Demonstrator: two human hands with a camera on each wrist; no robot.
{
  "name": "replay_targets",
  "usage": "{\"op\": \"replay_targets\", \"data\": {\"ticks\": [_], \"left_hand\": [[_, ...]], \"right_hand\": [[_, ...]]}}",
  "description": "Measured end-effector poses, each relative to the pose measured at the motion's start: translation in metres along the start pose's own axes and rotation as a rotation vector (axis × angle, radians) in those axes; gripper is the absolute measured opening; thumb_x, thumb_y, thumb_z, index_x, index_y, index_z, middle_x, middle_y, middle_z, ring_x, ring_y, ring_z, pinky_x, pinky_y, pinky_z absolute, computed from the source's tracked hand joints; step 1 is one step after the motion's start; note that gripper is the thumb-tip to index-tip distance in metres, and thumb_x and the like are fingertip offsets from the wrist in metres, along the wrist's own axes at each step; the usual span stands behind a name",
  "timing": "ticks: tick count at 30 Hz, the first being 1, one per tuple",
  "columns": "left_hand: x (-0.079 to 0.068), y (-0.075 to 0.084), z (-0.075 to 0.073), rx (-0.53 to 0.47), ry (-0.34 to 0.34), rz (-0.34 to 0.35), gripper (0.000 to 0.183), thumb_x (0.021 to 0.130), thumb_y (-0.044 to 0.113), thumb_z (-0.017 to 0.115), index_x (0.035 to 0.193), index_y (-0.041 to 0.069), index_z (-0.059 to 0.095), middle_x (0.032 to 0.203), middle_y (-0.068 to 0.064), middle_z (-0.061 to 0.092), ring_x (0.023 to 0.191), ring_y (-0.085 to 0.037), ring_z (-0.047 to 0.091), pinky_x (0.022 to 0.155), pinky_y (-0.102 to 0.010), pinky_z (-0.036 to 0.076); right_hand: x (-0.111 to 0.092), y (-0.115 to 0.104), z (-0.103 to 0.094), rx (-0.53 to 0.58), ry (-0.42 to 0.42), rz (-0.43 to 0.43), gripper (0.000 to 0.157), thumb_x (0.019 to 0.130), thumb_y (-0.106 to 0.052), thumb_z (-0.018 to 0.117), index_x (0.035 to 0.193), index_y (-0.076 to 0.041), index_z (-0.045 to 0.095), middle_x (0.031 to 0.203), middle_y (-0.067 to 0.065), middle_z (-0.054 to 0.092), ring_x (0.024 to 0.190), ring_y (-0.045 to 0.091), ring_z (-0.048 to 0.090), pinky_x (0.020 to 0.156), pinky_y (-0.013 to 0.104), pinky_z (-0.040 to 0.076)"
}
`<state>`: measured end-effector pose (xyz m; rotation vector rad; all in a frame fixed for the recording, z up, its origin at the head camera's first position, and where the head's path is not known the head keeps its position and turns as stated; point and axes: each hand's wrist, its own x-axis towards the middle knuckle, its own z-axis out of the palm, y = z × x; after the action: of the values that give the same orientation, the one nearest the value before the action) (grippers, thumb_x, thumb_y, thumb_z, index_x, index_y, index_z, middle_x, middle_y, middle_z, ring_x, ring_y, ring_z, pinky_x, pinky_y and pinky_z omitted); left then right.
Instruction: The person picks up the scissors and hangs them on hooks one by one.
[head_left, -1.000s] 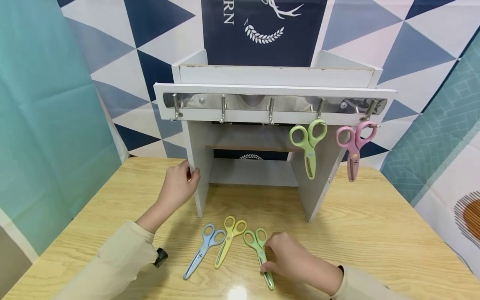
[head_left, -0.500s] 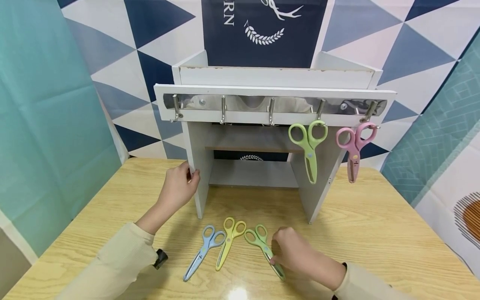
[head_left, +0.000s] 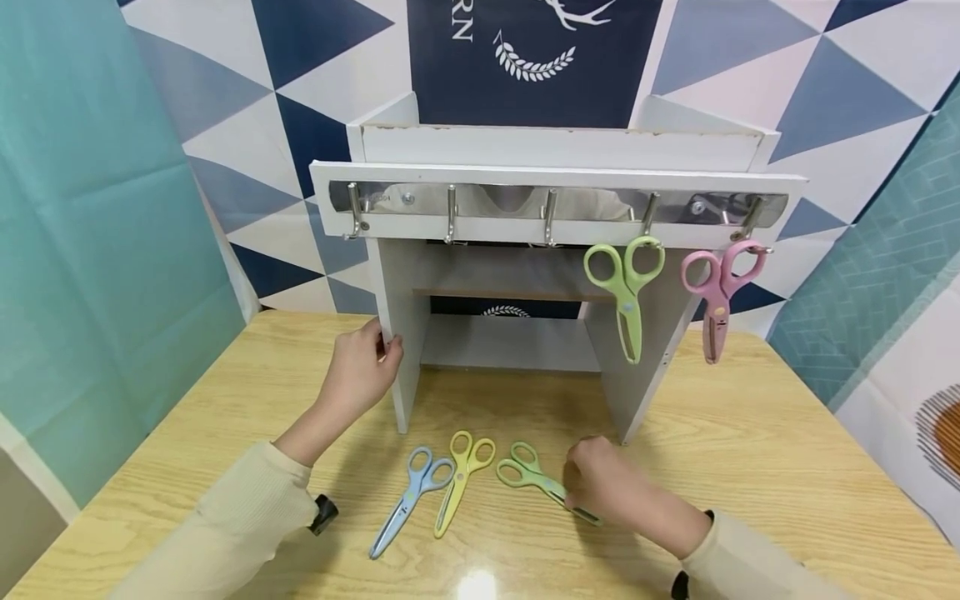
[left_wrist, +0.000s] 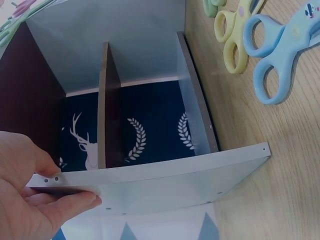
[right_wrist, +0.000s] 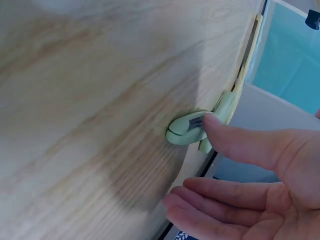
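My left hand [head_left: 356, 367] pinches the front edge of the left side panel of a white shelf unit [left_wrist: 165, 185], thumb on one face and fingers on the other. On the table, green scissors [head_left: 534, 477] lie with handles to the left and blades to the right. My right hand [head_left: 603, 483] is over their blades. In the right wrist view the thumb touches the blade end, while the other visible fingers stay extended, apart from it. Yellow scissors [head_left: 461, 479] and blue scissors [head_left: 412, 496] lie left of the green pair.
A hook rail [head_left: 525, 202] runs across the unit's front. Light green scissors [head_left: 626, 287] and pink scissors [head_left: 717, 292] hang from its two rightmost hooks. A patterned cloth [head_left: 330, 125] stands behind, with a teal curtain [head_left: 97, 208] at the left.
The green scissors on the table have turned, their blade tip swinging right and away from me. My right hand moved right and forward with it. My left hand keeps its grip.
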<state>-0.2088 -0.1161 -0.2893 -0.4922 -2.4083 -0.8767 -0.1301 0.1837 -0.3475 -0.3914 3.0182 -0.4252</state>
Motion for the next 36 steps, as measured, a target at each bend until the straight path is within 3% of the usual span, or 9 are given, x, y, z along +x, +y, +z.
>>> {"op": "replay_targets", "data": {"ticks": [5, 10, 21, 36], "left_hand": [[0.000, -0.001, 0.000, -0.003, -0.003, -0.002, 0.013, 0.089, 0.005, 0.055, 0.090, -0.005, 0.063, 0.068, -0.014, 0.063, 0.057, -0.018, 0.053, 0.051, -0.025, 0.040], [0.001, 0.000, 0.000, 0.005, -0.009, 0.004, 0.012, 0.089, 0.006, 0.055, 0.086, -0.004, 0.061, 0.064, -0.011, 0.058, 0.056, -0.016, 0.048, 0.051, -0.023, 0.036], [0.001, 0.000, 0.000, 0.009, -0.012, -0.013, 0.013, 0.090, 0.006, 0.055, 0.088, -0.005, 0.062, 0.065, -0.012, 0.060, 0.055, -0.016, 0.048, 0.050, -0.023, 0.035], [0.001, 0.001, 0.001, 0.026, 0.004, -0.014, 0.015, 0.090, 0.006, 0.055, 0.090, -0.007, 0.063, 0.064, -0.013, 0.060, 0.053, -0.015, 0.046, 0.048, -0.021, 0.033]], "right_hand": [[0.000, 0.001, 0.002, -0.056, 0.021, -0.084, 0.031, 0.057, -0.018, 0.090, 0.074, -0.007, 0.067, 0.075, 0.000, 0.062, 0.070, 0.010, 0.053, 0.061, 0.026, 0.046], [-0.001, 0.002, 0.006, -0.030, 0.046, -0.107, 0.021, 0.059, -0.009, 0.087, 0.070, -0.009, 0.069, 0.071, -0.002, 0.064, 0.064, 0.006, 0.053, 0.056, 0.020, 0.045], [-0.003, 0.006, 0.005, -0.015, 0.082, -0.145, 0.025, 0.063, 0.000, 0.081, 0.058, -0.011, 0.059, 0.057, -0.008, 0.048, 0.052, 0.004, 0.034, 0.047, 0.016, 0.029], [-0.005, 0.018, 0.002, -0.001, 0.128, -0.202, 0.029, 0.068, 0.003, 0.077, 0.069, -0.014, 0.053, 0.060, -0.007, 0.050, 0.054, 0.001, 0.038, 0.047, 0.017, 0.032]]}}
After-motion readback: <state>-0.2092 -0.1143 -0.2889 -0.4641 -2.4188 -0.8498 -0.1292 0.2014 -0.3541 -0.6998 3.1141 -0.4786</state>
